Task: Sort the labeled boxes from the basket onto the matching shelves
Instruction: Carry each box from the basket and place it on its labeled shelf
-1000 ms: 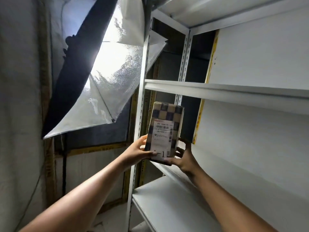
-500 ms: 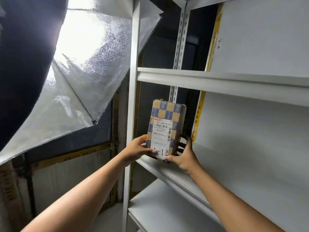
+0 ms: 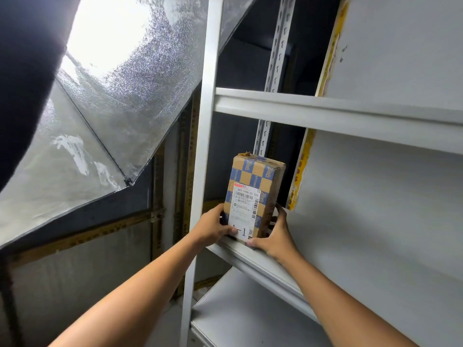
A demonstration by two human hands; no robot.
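Checkered box (image 3: 254, 196) standing up at the shelf's (image 3: 253, 256) front left corner, left hand (image 3: 213, 229) and right hand (image 3: 275, 236) each gripping its sides

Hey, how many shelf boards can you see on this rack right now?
3: upper shelf above the box, middle shelf under it, lower shelf beneath. Others may lie out of frame.

Box (image 3: 253, 194): brown cardboard with blue checker pattern; white label (image 3: 244, 211) with black barcode and red strip. Shelving (image 3: 325, 113), right of frame: pale grey. Reflector (image 3: 105, 101), upper left: silver, black-edged. Backing strip (image 3: 299, 171): yellow.
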